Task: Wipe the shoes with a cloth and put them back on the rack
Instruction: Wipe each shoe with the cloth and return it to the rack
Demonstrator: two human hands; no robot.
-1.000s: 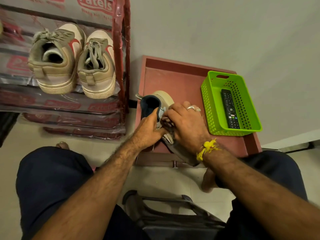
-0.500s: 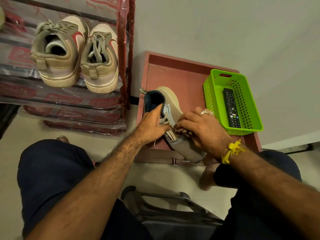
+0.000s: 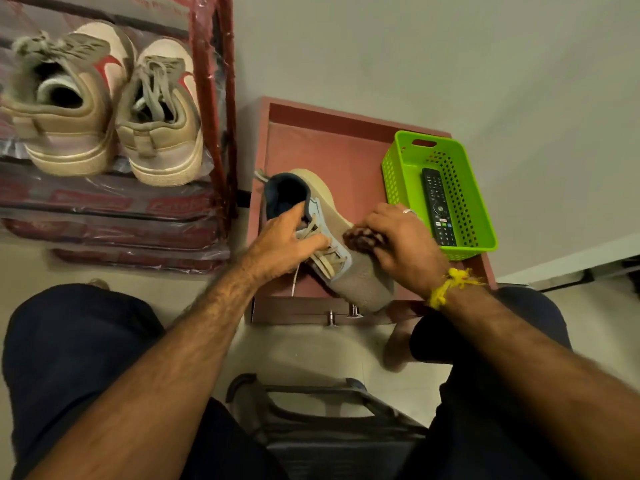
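Note:
A grey-beige shoe (image 3: 360, 278) with a dark blue lining lies tilted on the reddish-brown cabinet top (image 3: 322, 147). My left hand (image 3: 284, 240) grips it at the laces and tongue, thumb at the opening. My right hand (image 3: 398, 244) holds a small dark bunched cloth (image 3: 363, 239) pressed against the shoe's right side. Two beige sneakers with red marks, one on the left (image 3: 65, 109) and one on the right (image 3: 162, 123), stand on a shelf of the red plastic-wrapped rack (image 3: 211, 98) at the upper left.
A green plastic basket (image 3: 398, 168) holding a black remote (image 3: 438, 206) sits on the cabinet's right part. The cabinet stands against a plain wall. A dark stool frame (image 3: 329, 403) is between my knees, over the pale floor.
My right hand has slid from the top of the shoe to its right side, so the laces and cloth show. The shoe has turned slightly, and the view has shifted closer.

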